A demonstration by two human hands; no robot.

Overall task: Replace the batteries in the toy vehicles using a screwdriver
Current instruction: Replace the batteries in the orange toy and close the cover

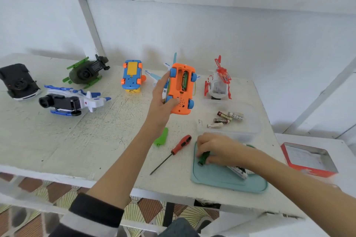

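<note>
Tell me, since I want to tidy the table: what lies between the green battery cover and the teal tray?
The head view shows the red-handled screwdriver lying on the table between the green battery cover and the teal tray, its tip pointing toward the table's near edge.

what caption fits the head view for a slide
Left hand holds orange toy car; right hand picks green battery from tray.

The desk is showing a rough, matt, white-painted top — scuffed and cracked. Beside the screwdriver, whose glossy red-and-black plastic handle is giving way to a dark metal shaft, a smooth matt teal mat is lying. Beyond the screwdriver, the orange toy car is looking like smooth, shiny plastic — the clear container to its right likewise.
</note>
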